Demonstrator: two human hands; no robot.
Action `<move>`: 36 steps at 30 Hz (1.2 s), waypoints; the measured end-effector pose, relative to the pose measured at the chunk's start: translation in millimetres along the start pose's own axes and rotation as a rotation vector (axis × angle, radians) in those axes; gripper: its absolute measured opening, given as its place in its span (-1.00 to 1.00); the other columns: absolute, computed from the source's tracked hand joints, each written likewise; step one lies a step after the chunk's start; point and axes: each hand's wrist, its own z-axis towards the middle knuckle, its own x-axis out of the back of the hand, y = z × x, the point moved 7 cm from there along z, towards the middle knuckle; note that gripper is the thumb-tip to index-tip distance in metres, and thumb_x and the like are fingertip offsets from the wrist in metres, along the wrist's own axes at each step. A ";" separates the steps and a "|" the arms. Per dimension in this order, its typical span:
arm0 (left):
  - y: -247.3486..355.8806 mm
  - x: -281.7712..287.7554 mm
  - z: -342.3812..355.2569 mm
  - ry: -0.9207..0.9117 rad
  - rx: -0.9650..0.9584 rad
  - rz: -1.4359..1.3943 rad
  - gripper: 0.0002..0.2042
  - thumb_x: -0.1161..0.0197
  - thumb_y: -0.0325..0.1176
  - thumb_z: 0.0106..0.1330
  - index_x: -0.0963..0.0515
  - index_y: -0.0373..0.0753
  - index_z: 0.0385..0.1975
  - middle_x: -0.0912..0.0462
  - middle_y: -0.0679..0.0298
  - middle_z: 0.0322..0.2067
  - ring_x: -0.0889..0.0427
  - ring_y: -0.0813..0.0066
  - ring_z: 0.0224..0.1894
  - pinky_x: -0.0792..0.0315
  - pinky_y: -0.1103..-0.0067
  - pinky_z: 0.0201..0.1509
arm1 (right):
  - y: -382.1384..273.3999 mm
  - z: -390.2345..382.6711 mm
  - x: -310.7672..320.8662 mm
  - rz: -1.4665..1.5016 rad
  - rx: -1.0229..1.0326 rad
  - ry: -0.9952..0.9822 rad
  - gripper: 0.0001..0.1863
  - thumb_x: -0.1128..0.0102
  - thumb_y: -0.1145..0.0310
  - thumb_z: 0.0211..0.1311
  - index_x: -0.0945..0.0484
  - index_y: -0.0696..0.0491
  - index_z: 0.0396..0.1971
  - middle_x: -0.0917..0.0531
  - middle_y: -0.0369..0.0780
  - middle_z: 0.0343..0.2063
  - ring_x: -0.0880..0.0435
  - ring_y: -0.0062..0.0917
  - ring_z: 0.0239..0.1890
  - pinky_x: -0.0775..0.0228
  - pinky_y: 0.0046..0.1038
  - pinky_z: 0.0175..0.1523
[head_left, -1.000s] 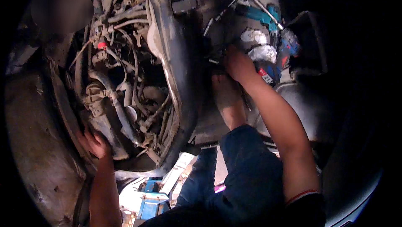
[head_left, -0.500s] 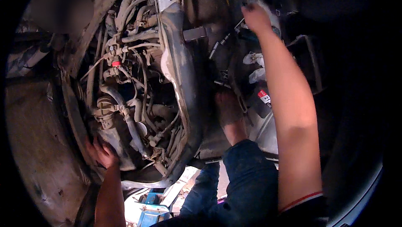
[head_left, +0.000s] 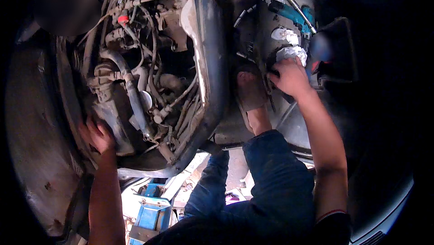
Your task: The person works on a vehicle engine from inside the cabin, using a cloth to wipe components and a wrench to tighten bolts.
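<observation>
My left hand (head_left: 96, 135) rests on the dirty rim beside the engine (head_left: 131, 80), fingers spread and holding nothing. At the right, my right hand (head_left: 291, 77) is closed over a dark box (head_left: 285, 95), which it mostly hides. Crumpled white cloth or paper (head_left: 291, 55) lies just beyond its fingers, and a second white wad (head_left: 285, 35) sits farther off. Beyond these, a long-handled ratchet wrench (head_left: 298, 10) lies across a teal-and-black power tool (head_left: 289, 14).
A grey body ledge (head_left: 210, 64) divides the engine from the tools. My foot (head_left: 251, 82) stands right of it. Thin metal extension bars (head_left: 244, 15) lie ahead of the foot. A dark open tray (head_left: 346, 55) is at far right. Below shows a blue metal frame (head_left: 151, 213).
My right hand has drawn back from the ratchet wrench to the dark box. The ratchet and power tool now show uncovered. The view has shifted; my left hand stays on the rim.
</observation>
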 end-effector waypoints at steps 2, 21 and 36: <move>0.6 1.3 0.6 0.004 -0.001 0.020 -0.42 0.18 0.13 0.46 -0.49 -0.25 0.12 -0.36 -0.17 0.21 -0.32 -0.19 0.23 -0.15 0.09 0.32 | 9.9 5.1 -15.9 -0.087 -0.068 -0.197 -0.63 -0.21 0.05 0.20 -0.68 0.00 -0.14 -0.68 -0.10 -0.15 -0.61 -0.18 0.00 -0.31 -0.11 0.27; -14.4 -9.4 -6.3 0.032 0.010 -0.018 -0.38 0.19 0.19 0.43 -0.47 -0.19 0.18 -0.34 -0.10 0.26 -0.28 -0.15 0.29 -0.11 0.09 0.37 | 5.0 41.6 -48.8 -0.048 -0.299 -0.275 -0.66 -0.18 0.16 0.20 -0.71 0.11 -0.22 -0.73 -0.09 -0.15 -0.70 -0.20 -0.04 -0.54 -0.20 0.06; -16.4 -10.7 -6.3 0.023 -0.003 -0.031 -0.42 0.12 0.10 0.39 -0.48 -0.23 0.16 -0.31 -0.11 0.28 -0.22 -0.10 0.34 -0.04 0.13 0.41 | 37.0 39.2 -35.0 0.213 -0.131 -0.013 -0.75 -0.31 0.35 0.06 -0.70 0.07 -0.23 -0.71 -0.02 -0.27 -0.68 -0.12 -0.14 -0.49 -0.24 -0.01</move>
